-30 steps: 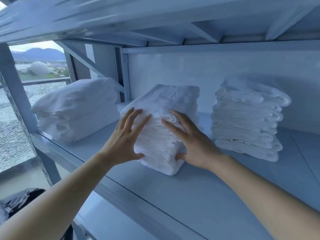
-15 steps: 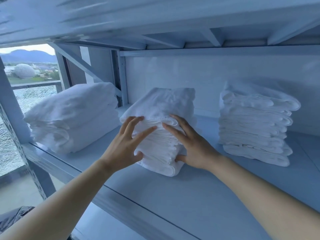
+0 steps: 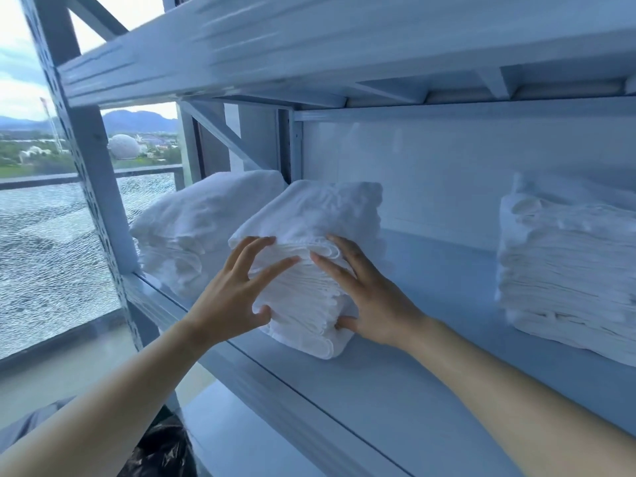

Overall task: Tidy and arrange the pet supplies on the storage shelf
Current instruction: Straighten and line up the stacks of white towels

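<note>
storage shelf (image 3: 430, 390): pale blue metal, one board overhead, one bare board carrying three white folded stacks. a window (image 3: 51, 253) stood to its left.

right stack (image 3: 568, 270): squared, well apart from the others, untouched.

left stack (image 3: 192, 222): looser and rounded, at the shelf's left end beside the upright.

middle stack (image 3: 320, 215): the item in hand. it sat on the board near the front edge, one corner turned toward the person, and its top layer sloped. it lay just beside the left stack; whether the two touched could not be told.

left hand (image 3: 230, 297): fingers spread and nearly straight against the stack's left front face, thumb pressed low on the folds. it closed round nothing.

right hand (image 3: 375, 297): fingers laid flat on the right front face, thumb tucked at the bottom edge. likewise a flat press, not a clasp.

change over the last second: both hands remained on the same stack, and the left fingers had fanned wider. the view had swung, so any shift of the stack itself was uncertain. judged: squaring of the middle stack was under way and unfinished, its corner not yet parallel with the shelf front.
</note>
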The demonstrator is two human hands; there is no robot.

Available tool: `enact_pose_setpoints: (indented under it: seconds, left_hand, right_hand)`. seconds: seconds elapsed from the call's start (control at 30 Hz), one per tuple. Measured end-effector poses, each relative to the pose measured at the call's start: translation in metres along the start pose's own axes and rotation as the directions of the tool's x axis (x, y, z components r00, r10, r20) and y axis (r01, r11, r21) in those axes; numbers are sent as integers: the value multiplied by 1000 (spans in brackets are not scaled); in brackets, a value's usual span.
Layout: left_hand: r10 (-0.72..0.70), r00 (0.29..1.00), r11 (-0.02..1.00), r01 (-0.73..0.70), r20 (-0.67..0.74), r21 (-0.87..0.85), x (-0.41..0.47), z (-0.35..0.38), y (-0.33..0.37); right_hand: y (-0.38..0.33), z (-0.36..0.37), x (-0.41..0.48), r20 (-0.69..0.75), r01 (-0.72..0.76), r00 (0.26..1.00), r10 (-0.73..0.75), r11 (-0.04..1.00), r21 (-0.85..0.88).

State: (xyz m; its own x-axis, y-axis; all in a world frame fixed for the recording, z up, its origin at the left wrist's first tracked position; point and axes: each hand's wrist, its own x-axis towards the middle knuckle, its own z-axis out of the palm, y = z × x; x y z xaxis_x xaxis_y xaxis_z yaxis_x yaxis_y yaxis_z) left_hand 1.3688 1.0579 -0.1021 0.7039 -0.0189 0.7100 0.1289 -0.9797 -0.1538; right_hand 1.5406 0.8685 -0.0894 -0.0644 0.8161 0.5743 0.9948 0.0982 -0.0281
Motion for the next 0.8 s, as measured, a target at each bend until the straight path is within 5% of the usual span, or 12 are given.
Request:
enact_pose_setpoints:
  seconds: [0.2,0.5,0.8]
  left_hand:
    - [-75,995,996,78,72,-34,-7,-21,-21]
    - [-117,986,981,132,115,-139,22,-26,-4]
    - [-143,988,983,148,50,-112,14,-5,-5]
  right_hand:
    - [-11,3,21,73,3,997,-5,999,33]
    - [0,-4,18,-89,-143,986,140,989,-25]
    - [-2,17,18,-91,-210,972,217,974,83]
